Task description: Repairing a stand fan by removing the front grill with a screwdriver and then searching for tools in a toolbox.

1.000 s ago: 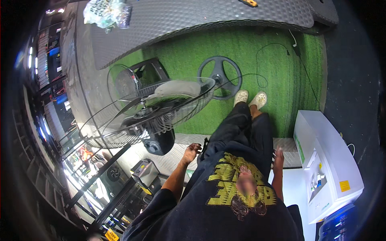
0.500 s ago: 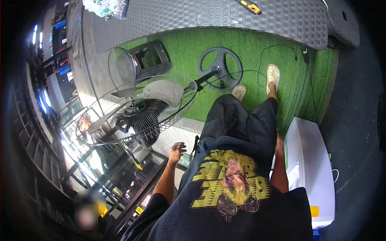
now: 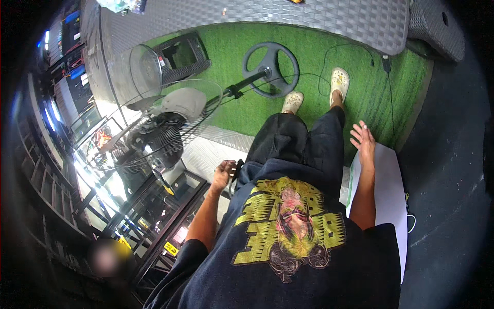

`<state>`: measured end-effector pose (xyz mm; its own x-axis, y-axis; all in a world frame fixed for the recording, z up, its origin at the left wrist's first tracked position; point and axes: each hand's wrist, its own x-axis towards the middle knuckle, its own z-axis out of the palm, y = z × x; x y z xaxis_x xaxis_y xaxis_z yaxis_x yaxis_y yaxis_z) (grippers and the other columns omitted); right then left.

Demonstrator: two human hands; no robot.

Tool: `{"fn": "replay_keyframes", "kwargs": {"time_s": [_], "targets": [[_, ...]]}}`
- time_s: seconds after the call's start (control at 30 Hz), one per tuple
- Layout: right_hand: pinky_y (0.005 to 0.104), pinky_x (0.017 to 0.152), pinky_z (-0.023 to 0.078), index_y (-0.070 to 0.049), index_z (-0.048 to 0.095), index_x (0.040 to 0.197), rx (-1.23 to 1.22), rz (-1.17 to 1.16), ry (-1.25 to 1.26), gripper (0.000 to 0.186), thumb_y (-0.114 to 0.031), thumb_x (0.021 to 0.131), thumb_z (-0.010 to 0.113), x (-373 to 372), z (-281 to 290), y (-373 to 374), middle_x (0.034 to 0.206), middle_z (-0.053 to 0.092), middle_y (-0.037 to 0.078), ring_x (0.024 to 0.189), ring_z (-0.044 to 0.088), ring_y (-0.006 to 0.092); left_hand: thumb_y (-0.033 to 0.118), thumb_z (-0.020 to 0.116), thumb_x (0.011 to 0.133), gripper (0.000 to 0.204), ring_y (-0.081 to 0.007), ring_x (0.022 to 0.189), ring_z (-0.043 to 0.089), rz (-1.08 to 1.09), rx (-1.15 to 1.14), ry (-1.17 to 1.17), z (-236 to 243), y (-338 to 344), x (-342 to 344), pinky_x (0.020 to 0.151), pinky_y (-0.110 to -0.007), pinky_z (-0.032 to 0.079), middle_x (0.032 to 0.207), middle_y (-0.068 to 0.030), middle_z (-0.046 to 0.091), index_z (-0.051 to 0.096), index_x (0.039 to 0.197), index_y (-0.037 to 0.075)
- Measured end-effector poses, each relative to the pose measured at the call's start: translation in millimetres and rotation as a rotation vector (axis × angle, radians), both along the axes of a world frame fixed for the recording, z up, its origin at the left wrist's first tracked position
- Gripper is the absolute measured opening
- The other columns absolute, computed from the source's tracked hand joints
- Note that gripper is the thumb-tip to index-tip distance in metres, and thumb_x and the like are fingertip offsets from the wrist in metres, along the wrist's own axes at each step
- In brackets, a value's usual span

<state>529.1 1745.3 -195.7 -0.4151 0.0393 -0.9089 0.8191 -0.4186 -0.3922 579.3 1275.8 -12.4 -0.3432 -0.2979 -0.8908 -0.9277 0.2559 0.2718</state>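
My left hand [image 3: 224, 172] is beside my left hip near a dark strap, fingers loosely curled but apart, with nothing visible in it. My right hand [image 3: 364, 139] is raised beside my right leg, fingers spread and empty, above a large white box-like object [image 3: 383, 195]. To my left, a standing fan [image 3: 182, 103] with a wire cage, pale blade and black motor leans on its dark pole. The pole runs to a round, spoked grey base [image 3: 290, 67] on the green turf, near my cream clogs [image 3: 339, 80]. A thin cord lies around them.
A grey woven table [image 3: 309, 20] spans the top, with a woven seat [image 3: 435, 31] at right. A black frame-like object [image 3: 185, 54] lies on the turf. Glass-fronted dark cases [image 3: 154, 216] stand at left, where a person's blurred head [image 3: 105, 257] shows. Dark floor [image 3: 442, 154] lies right.
My view has shifted, so the fan and table sit higher in frame. My right hand has come up and outward from beside my thigh. My right foot has stepped forward since a second ago.
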Motion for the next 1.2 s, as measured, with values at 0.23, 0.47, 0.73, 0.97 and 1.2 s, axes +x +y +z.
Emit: {"fn": "replay_keyframes", "kwargs": {"time_s": [0.23,0.47,0.73,0.97,1.2], "targets": [[0.0436,0.096,0.036,-0.009,0.034,0.137,-0.047,0.024,-0.107,0.056,-0.045,0.095,0.036,48,-19,-16,0.132,0.046,0.015,0.117,0.047,0.0289,0.025,0.046,0.095,0.026,-0.0137,0.081,0.059,-0.124,-0.015,-0.069,3,33,-37,0.074,-0.028,0.047,0.094,-0.0054,0.062,0.054,0.107,0.004],[0.0406,0.086,0.042,-0.013,0.042,0.133,0.066,0.171,-0.150,0.055,-0.048,0.091,0.043,142,-62,-28,0.128,0.050,0.013,0.112,0.050,0.0267,0.008,0.049,0.092,0.014,-0.0119,0.081,0.059,-0.044,0.086,0.038,-20,-3,-2,0.070,-0.025,0.046,0.093,-0.0042,0.062,0.055,0.104,0.004],[0.0356,0.074,0.045,-0.013,0.043,0.131,0.024,0.173,-0.237,0.051,-0.043,0.090,0.048,88,-37,-6,0.121,0.054,0.010,0.099,0.056,0.0224,0.022,0.073,0.076,0.022,-0.0062,0.055,0.050,0.205,-0.431,0.205,5,-2,-18,0.045,-0.021,0.039,0.068,-0.0010,0.058,0.057,0.084,0.009],[0.0377,0.078,0.045,-0.011,0.041,0.132,0.120,0.282,-0.068,0.053,-0.044,0.091,0.047,-9,-9,33,0.123,0.053,0.011,0.101,0.056,0.0239,0.028,0.059,0.088,0.025,-0.0085,0.050,0.052,0.297,-0.343,0.376,-24,5,1,0.044,-0.021,0.040,0.066,-0.0048,0.063,0.061,0.087,0.003],[0.0324,0.067,0.047,-0.014,0.049,0.126,0.277,0.362,0.040,0.047,-0.041,0.088,0.053,-56,5,37,0.107,0.060,0.003,0.085,0.058,0.0155,0.000,0.040,0.080,0.035,-0.0157,0.069,0.063,0.226,-0.219,0.408,-45,-9,16,0.062,-0.027,0.050,0.104,-0.0119,0.063,0.057,0.110,-0.003]]}}
